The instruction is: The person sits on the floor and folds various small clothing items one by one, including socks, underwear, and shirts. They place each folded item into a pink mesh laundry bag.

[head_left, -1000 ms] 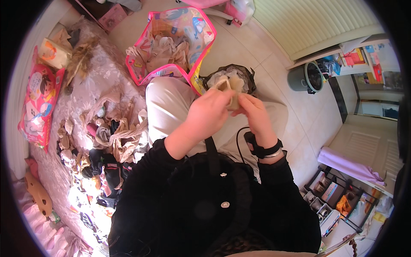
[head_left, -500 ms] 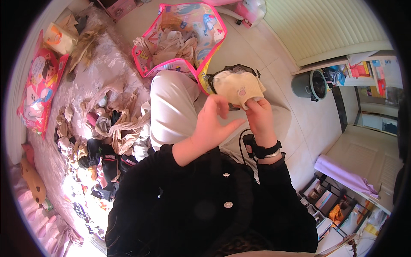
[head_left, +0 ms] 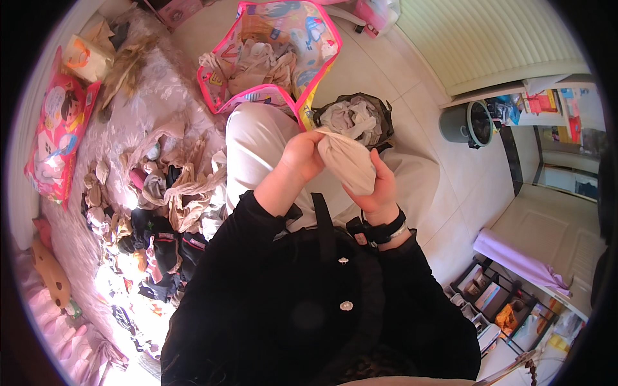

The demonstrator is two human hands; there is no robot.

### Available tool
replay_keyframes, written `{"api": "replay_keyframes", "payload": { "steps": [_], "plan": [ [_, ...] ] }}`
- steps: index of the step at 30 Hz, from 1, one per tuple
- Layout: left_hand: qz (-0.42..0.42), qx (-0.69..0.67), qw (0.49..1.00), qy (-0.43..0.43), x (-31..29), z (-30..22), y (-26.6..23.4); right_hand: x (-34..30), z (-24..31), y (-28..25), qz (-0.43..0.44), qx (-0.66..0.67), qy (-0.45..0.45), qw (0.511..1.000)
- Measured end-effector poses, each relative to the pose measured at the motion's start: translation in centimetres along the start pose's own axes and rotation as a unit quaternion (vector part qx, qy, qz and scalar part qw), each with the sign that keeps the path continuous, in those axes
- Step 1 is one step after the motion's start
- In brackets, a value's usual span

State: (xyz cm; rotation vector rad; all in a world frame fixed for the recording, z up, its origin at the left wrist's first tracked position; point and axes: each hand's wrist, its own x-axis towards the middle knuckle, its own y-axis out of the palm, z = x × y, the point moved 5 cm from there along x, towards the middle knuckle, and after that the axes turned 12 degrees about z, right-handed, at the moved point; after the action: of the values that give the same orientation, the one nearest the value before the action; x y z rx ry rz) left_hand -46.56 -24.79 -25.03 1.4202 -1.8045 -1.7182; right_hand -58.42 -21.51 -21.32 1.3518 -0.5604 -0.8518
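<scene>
A small cream cloth garment [head_left: 347,164] is stretched between my hands above my lap; its exact kind is hard to make out. My left hand [head_left: 301,156] grips its upper left end, fingers closed. At the lower right end my right hand [head_left: 378,190] holds the fabric, thumb along its edge. Just beyond them stands a dark see-through bag [head_left: 387,132] with crumpled pale cloth [head_left: 354,121] in it. Farther off is an open pink-edged patterned storage bag [head_left: 320,55], partly filled with beige cloth [head_left: 261,67].
On the bed [head_left: 164,87] at my left lies a loose pile of socks and small clothes [head_left: 167,180]. A pink package [head_left: 58,141] lies at the bed's far side. A grey bin [head_left: 456,124] stands on the floor to the right, and a black rack [head_left: 496,302] is at the lower right.
The cream garment has come off the dark bag toward me, uncovering the cloth inside. My left hand has taken hold of it, and its printed side no longer shows.
</scene>
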Motion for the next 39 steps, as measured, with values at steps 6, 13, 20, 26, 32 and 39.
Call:
{"api": "replay_keyframes", "payload": {
  "steps": [6, 13, 20, 26, 32, 39],
  "plan": [
    [0.293, 0.072, 0.945, -0.127, -2.1, 1.8, 2.2, -1.6, 2.0, -2.6, -0.142, -0.300, 0.089, 0.939],
    [0.104, 0.735, 0.669, 0.033, -8.0, -3.5, 4.4, -1.1, 12.2, -8.2, -0.213, -0.744, 0.043, 0.632],
    [0.030, 0.819, 0.573, -0.012, -19.2, -7.0, 3.5, 6.7, 14.4, -11.8, -0.250, -0.785, 0.044, 0.566],
    [-0.290, 0.753, 0.580, -0.117, -30.8, -11.8, -8.2, 10.1, 3.9, -1.3, 0.048, -0.691, 0.248, 0.677],
    [-0.624, 0.641, 0.442, 0.060, -35.1, -18.2, -19.7, 13.1, -8.3, 5.9, 0.201, -0.747, 0.298, 0.560],
    [-0.540, 0.426, 0.687, 0.233, -33.6, -21.4, -21.9, 15.5, -14.4, 11.2, 0.312, -0.755, 0.315, 0.483]
  ]
}}
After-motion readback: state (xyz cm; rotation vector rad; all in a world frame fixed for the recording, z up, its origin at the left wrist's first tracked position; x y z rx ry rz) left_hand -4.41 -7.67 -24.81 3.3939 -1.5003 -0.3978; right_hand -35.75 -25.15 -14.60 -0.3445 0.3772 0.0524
